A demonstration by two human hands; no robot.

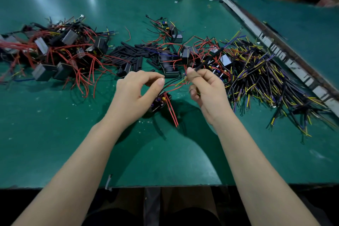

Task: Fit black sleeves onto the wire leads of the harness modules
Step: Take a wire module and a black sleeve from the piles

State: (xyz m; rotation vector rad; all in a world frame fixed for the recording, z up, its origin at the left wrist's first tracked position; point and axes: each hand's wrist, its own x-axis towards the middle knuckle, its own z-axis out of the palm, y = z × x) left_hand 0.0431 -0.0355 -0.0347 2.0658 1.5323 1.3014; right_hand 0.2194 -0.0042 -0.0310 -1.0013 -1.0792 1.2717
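Two bare hands work above the green tabletop (55, 134), toward its near edge. My right hand (207, 90) pinches a long black sleeve (209, 60) between thumb and forefinger, slanting up to the right. My left hand (135, 90), fingers curled, pinches thin wire leads (174, 83) (red, yellow) of a small black harness module (161, 102) beneath it. Short black tubes (128, 53) lie mid-table.
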